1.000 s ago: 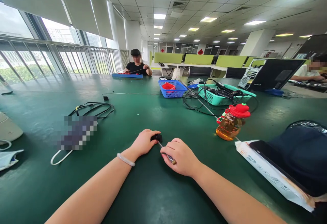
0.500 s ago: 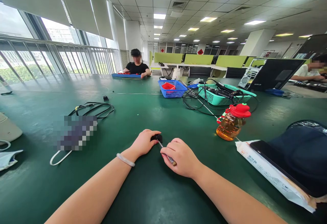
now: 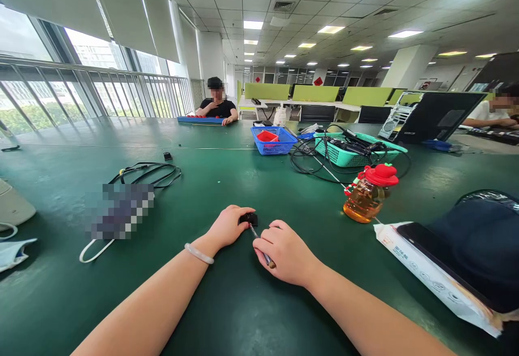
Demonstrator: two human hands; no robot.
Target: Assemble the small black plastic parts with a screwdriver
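Right hand (image 3: 286, 250) drew its screwdriver (image 3: 261, 250) nearer, grip clamped; left hand (image 3: 229, 226) pinches black part (image 3: 248, 218).

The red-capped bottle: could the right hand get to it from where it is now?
Probably yes. The red-capped bottle stands on the green table beyond and to the right of the right hand, with bare tabletop between; that hand is holding a thin tool.

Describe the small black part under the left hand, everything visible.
The small black part is a blocky piece, matte and plastic-looking, lying on the green table just ahead of the wearer. The left hand pins it with fingertips over its near-left side, hiding part of it. A thin metal-shafted tool, gripped in the right hand, runs up to its near edge. Finer detail is too small to tell.
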